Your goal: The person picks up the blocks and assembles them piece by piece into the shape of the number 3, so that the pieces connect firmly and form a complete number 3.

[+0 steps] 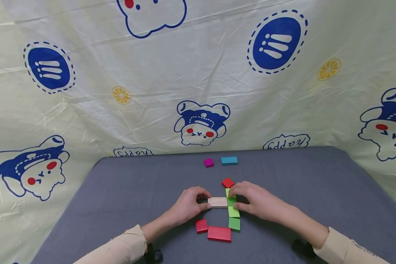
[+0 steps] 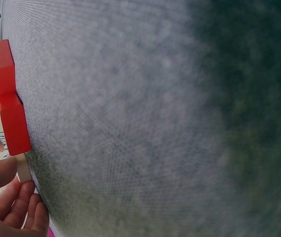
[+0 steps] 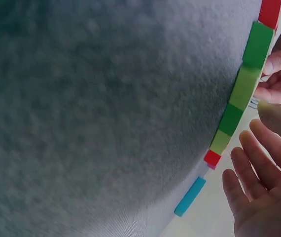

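My left hand (image 1: 188, 205) pinches the left end of a plain wooden block (image 1: 217, 202), thumb on the near side and fingers on the far side. The block lies flat, its right end against a green block (image 1: 231, 201) in a column of light and dark green blocks. Over that column's right side reaches my right hand (image 1: 259, 201), index fingertip by the upper light green block (image 1: 227, 191) and thumb beside the green ones. In the right wrist view its fingers (image 3: 251, 165) are extended and spread apart. A small red block (image 1: 228, 182) tops the column, turned at an angle.
Near the column's lower green block (image 1: 234, 224) lie a long red block (image 1: 219, 234) and a smaller red block (image 1: 201, 226). Farther back on the grey tabletop (image 1: 135, 190) sit a magenta block (image 1: 209, 162) and a blue block (image 1: 229, 161). A printed curtain (image 1: 198, 80) hangs behind.
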Demonstrator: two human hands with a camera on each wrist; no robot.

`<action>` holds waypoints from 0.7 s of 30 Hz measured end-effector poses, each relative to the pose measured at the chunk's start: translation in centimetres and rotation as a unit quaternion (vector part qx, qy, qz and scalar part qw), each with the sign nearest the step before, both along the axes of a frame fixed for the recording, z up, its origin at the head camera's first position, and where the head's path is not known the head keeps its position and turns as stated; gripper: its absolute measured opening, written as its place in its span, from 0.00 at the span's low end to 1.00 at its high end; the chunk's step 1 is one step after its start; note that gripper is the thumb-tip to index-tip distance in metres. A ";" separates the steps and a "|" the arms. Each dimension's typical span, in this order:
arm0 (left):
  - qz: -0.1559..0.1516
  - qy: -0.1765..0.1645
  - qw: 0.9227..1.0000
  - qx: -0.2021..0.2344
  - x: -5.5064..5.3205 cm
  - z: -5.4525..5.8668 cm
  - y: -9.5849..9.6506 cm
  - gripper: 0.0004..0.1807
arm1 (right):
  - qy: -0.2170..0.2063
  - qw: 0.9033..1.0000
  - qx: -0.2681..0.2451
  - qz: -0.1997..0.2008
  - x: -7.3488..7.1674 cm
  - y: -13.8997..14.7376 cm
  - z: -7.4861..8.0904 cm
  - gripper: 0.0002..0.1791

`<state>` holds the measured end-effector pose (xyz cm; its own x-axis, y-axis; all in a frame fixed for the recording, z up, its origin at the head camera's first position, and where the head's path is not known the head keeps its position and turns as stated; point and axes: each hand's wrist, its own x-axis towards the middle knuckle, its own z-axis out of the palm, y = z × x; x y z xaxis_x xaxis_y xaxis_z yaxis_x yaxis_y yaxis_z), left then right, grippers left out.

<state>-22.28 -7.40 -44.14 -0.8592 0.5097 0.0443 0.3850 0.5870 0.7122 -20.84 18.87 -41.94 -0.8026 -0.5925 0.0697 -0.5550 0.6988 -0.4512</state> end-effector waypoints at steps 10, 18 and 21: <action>-0.001 -0.003 1.000 0.000 -0.1 -0.1 0.0 0.11 | 0.011 1.000 0.007 0.004 0.2 -0.3 -0.4 0.15; 0.000 -0.002 1.000 -0.004 0.0 0.0 0.1 0.11 | 0.002 0.999 -0.037 -0.024 0.8 -0.4 -0.9 0.14; -0.001 -0.002 1.000 -0.003 0.0 -0.1 0.0 0.11 | 0.000 0.998 -0.048 -0.030 1.0 -0.5 -1.0 0.14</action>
<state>-22.27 -7.38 -44.24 -0.8586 0.5113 0.0382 0.3833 0.5906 0.7101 -19.88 18.37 -42.97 -0.8363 -0.5341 0.1240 -0.5137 0.6841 -0.5178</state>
